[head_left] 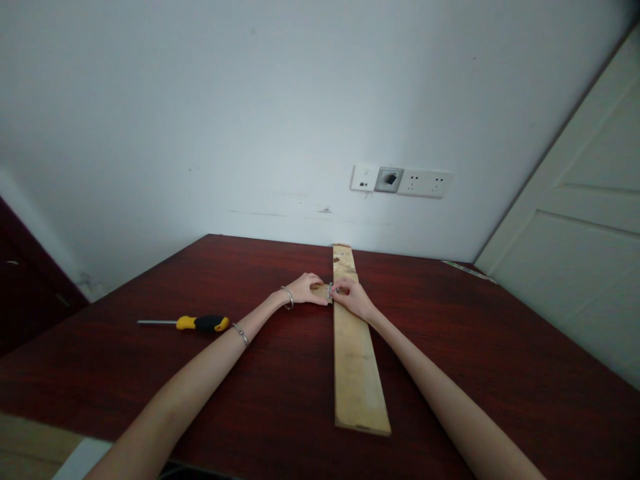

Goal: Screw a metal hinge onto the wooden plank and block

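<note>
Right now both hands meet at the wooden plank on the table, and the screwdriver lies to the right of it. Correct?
Not quite. The head view shows the screwdriver lying left of the plank, beside the left forearm. Both hands do meet at the plank.

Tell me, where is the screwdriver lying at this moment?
In the head view, the screwdriver lies on the dark red table, apart from and left of the left hand and the wooden plank.

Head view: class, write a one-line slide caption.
Both hands meet at a plank on a table, screwdriver aside.
</note>
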Action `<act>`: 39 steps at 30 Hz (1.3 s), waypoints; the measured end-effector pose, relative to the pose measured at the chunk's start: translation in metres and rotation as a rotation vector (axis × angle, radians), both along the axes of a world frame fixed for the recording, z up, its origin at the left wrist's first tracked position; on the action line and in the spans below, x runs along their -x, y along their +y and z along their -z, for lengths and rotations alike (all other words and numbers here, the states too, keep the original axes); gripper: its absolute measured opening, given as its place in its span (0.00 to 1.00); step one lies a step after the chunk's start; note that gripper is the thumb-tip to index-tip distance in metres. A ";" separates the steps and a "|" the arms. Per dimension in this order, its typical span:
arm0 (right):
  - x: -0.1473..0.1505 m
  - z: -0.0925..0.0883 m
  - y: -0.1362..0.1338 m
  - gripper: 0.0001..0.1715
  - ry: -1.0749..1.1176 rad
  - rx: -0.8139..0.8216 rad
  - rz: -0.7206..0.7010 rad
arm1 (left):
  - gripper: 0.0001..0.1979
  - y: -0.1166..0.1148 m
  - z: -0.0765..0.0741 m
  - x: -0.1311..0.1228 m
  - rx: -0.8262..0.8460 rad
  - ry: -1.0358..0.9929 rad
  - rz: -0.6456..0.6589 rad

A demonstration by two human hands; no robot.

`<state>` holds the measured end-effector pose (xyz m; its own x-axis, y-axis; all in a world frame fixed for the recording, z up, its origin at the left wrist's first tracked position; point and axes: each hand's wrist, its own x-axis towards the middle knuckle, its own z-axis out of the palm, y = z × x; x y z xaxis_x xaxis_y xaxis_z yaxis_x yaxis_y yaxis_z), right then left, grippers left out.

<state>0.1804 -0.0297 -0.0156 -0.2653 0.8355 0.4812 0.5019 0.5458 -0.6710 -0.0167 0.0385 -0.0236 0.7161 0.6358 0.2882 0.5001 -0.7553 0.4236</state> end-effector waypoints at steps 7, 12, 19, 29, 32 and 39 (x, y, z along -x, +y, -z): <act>0.000 0.001 -0.001 0.05 0.000 0.027 0.004 | 0.32 -0.001 -0.001 0.000 0.014 -0.023 -0.005; 0.000 0.004 0.000 0.06 0.008 0.027 0.029 | 0.31 -0.001 -0.002 0.000 0.004 -0.031 0.007; -0.001 0.006 0.001 0.05 0.009 0.022 0.053 | 0.30 -0.002 -0.002 0.000 -0.011 -0.055 0.005; -0.006 0.002 0.001 0.16 0.173 0.101 0.081 | 0.31 -0.003 -0.002 0.000 0.003 -0.032 0.006; -0.009 0.000 0.003 0.16 0.300 0.143 0.128 | 0.32 0.000 0.002 0.001 0.005 -0.014 0.006; -0.010 0.000 0.006 0.15 0.394 0.167 0.148 | 0.34 0.001 0.006 0.002 0.035 0.035 -0.018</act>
